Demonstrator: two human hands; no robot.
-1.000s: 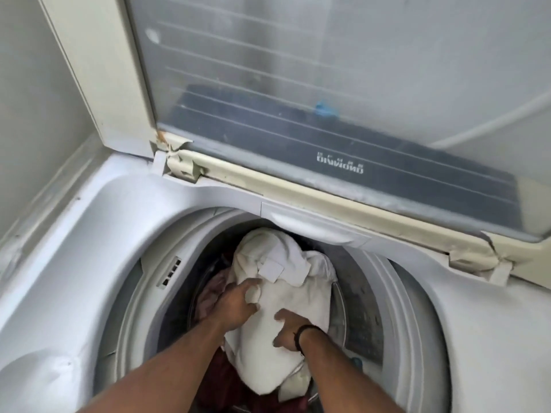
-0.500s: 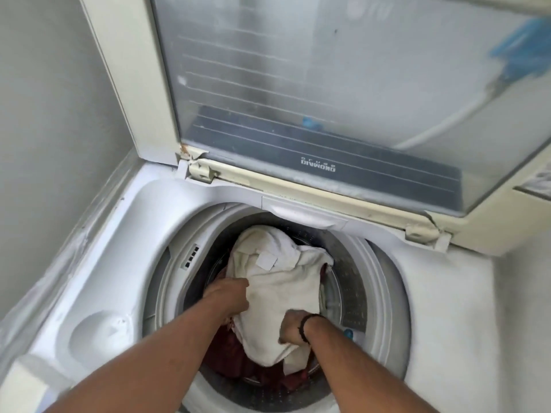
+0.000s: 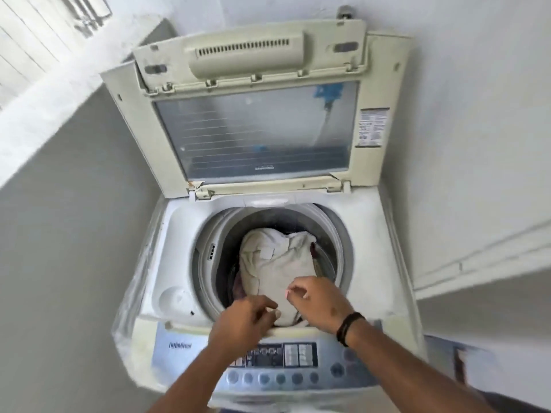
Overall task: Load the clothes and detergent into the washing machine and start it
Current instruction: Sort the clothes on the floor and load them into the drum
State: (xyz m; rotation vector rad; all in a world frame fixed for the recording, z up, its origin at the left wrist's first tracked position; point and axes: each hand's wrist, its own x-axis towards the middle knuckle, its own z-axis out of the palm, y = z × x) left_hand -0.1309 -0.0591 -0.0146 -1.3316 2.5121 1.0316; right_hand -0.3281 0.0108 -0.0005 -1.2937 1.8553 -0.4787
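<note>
Head view. A top-loading washing machine (image 3: 167, 222) is seen from above, set in a corner between grey walls. Its lid (image 3: 256, 114) is raised upright at the back; the glass pane is hazy and a blue smear shows through near its upper right. A label sticker (image 3: 371, 126) is fixed on the lid frame at the right.

The drum (image 3: 331, 234) is open. A white garment (image 3: 274, 263) is heaped in it, filling most of the opening, with a small square tag on its upper face. Dark red clothes (image 3: 238, 289) are glimpsed beneath it at the left edge and again at the right edge.

The left hand (image 3: 241, 320) is held over the near rim of the drum, fingers loosely curled; nothing is seen held in them. The right hand (image 3: 319, 302) is held just beside it, above the near part of the white garment, fingers curled inward; whether cloth is pinched cannot be told because of blur. A black wristband (image 3: 348, 327) is worn on the right wrist.

Both forearms cross the control panel (image 3: 298, 356), hiding part of its left and right. A row of round buttons (image 3: 272, 378) is visible between them. No detergent is seen.

A white sill (image 3: 44, 93) is noted at upper left.
</note>
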